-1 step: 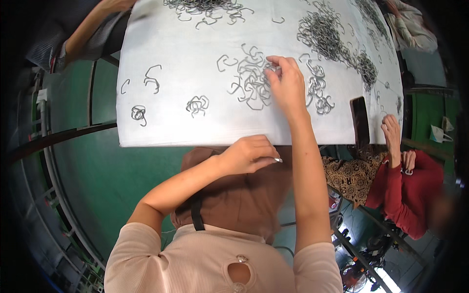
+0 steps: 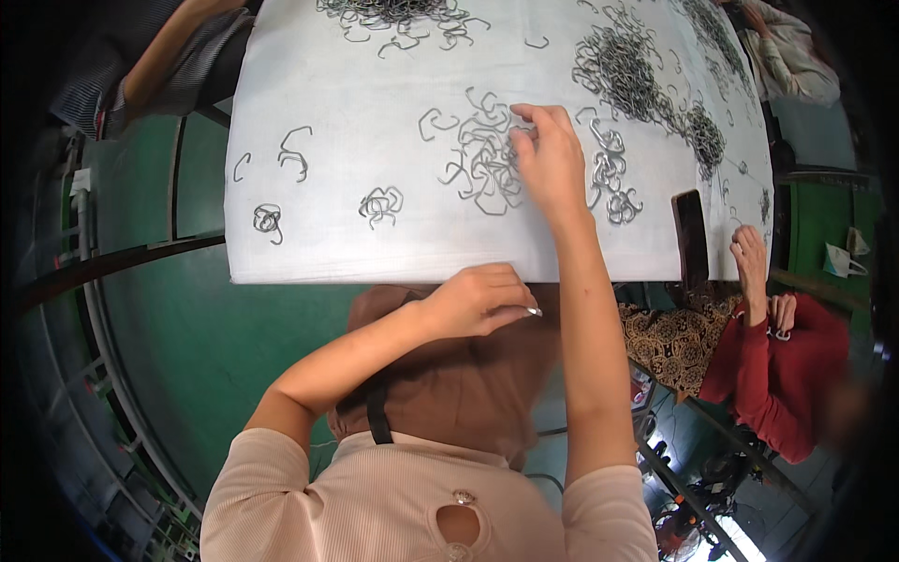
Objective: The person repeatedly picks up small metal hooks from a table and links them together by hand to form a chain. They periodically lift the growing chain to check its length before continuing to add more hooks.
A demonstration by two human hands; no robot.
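A loose cluster of bent grey wire hooks (image 2: 489, 161) lies on the white-covered table (image 2: 318, 248) in front of me. My right hand (image 2: 551, 164) hovers at the right side of this cluster, thumb and forefinger apart, with nothing visible between them. Just off the table's near edge, my left hand (image 2: 479, 300) is closed in a pinch. A small shiny bit shows at its fingertips, too small to make out. To the right of my right hand lies a column of shinier hooks (image 2: 611, 173). Small clumps of hooks (image 2: 381, 204) sit to the left.
Dense heaps of hooks (image 2: 623, 75) cover the far right, with another heap (image 2: 389, 11) at the far edge. A dark phone (image 2: 691, 239) rests near the table's right front. A co-worker in red (image 2: 782, 384) sits at right; other people's arms show at both far corners.
The view has shifted very slightly. Both hands keep nearly the same place, the right one beside the cluster of hooks and the left one pinched at the table's edge.
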